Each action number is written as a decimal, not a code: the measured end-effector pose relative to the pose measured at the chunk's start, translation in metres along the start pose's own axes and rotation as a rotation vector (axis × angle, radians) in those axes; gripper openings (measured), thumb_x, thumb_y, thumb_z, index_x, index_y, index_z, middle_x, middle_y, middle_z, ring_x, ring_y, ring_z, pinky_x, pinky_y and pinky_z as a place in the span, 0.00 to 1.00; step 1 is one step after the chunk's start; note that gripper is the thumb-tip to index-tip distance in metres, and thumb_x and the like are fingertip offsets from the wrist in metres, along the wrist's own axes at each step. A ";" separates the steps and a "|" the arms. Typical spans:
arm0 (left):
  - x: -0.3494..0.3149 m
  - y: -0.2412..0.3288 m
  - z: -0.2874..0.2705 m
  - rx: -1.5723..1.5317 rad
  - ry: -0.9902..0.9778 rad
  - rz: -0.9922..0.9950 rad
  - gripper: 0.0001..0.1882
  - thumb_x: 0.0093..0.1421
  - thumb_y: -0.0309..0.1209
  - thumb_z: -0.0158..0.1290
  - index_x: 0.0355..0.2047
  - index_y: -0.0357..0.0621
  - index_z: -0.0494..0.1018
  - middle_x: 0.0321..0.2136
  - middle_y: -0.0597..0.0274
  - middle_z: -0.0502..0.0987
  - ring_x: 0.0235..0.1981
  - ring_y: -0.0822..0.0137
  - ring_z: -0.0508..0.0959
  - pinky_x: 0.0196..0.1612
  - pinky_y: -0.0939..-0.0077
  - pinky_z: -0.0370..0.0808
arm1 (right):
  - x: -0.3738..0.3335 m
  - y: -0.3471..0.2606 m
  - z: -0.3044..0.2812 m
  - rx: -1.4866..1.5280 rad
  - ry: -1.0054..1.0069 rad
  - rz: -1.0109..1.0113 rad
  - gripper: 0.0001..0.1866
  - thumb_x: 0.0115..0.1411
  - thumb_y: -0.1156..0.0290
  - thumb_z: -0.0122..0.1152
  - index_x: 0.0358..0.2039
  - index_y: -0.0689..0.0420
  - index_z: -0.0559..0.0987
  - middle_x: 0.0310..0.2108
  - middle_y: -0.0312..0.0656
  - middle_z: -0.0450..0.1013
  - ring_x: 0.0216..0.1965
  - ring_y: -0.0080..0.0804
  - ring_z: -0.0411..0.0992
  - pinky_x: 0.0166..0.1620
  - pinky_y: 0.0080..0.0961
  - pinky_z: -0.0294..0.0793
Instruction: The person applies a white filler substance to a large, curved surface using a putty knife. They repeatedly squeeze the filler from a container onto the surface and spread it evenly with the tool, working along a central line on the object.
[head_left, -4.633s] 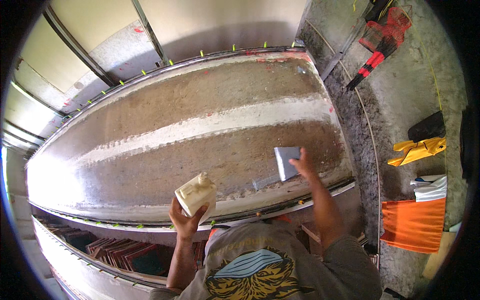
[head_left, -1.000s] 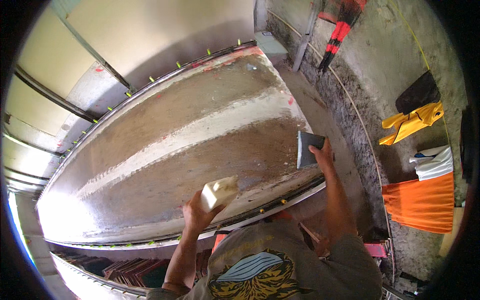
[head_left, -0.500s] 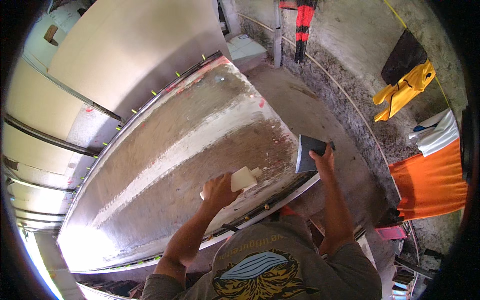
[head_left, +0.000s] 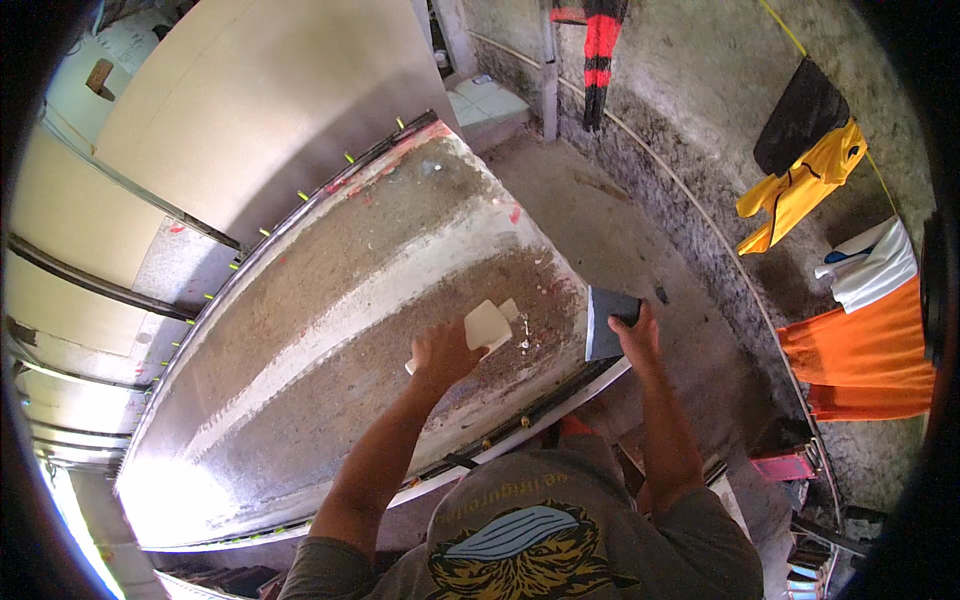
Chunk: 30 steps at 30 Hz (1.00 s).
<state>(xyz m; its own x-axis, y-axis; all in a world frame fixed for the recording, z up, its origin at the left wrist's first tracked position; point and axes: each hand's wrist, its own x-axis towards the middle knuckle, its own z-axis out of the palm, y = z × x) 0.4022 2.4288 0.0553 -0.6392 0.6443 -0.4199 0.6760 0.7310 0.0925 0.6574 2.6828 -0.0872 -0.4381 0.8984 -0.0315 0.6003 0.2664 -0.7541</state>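
Observation:
An overturned boat hull [head_left: 330, 310], grey and brown with a pale strip down its middle, lies in front of me. My left hand [head_left: 440, 355] grips a cream plastic bottle [head_left: 487, 325], tilted over the hull's right end. White drops lie on the hull just beside the bottle's mouth. My right hand [head_left: 636, 335] holds a flat grey scraper blade [head_left: 603, 322] upright at the hull's right edge, a little right of the bottle.
Large pale panels [head_left: 250, 90] lean behind the hull on the left. A rough wall on the right carries hanging yellow [head_left: 800, 185], black [head_left: 805, 115] and orange [head_left: 860, 360] clothes. A concrete floor [head_left: 610, 230] runs between hull and wall. A pink object [head_left: 785, 465] lies low right.
My view has swung toward the hull's right end. My left hand moved the bottle forward and tipped it over the hull. My right hand keeps the scraper beside the edge.

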 end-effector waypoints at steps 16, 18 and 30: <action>-0.101 -0.084 0.026 -0.919 0.751 -0.222 0.33 0.45 0.43 0.75 0.46 0.37 0.76 0.36 0.55 0.84 0.36 0.65 0.82 0.42 0.67 0.79 | -0.156 -0.189 0.212 -0.732 -0.378 -0.885 0.29 0.51 0.66 0.65 0.53 0.64 0.73 0.38 0.59 0.78 0.34 0.49 0.80 0.26 0.45 0.79; -0.114 -0.096 0.020 -1.047 0.767 -0.253 0.32 0.45 0.42 0.75 0.45 0.36 0.76 0.38 0.54 0.83 0.38 0.66 0.81 0.43 0.68 0.78 | -0.166 -0.207 0.220 -0.512 -0.566 -0.852 0.28 0.54 0.66 0.64 0.55 0.63 0.71 0.36 0.59 0.78 0.35 0.50 0.80 0.27 0.48 0.79; -0.167 -0.143 0.029 -1.092 0.886 -0.322 0.29 0.44 0.38 0.76 0.42 0.37 0.76 0.35 0.58 0.81 0.36 0.66 0.80 0.42 0.69 0.77 | 0.036 -0.112 0.089 -0.351 -0.294 -0.207 0.32 0.56 0.68 0.67 0.58 0.66 0.66 0.45 0.63 0.75 0.45 0.61 0.76 0.50 0.50 0.75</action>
<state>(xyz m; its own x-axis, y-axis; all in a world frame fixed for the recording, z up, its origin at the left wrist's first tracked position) 0.4232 2.2104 0.0858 -0.9942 0.0496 0.0958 0.1077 0.4112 0.9052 0.5154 2.6544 -0.0623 -0.7114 0.6914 -0.1260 0.6476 0.5753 -0.4997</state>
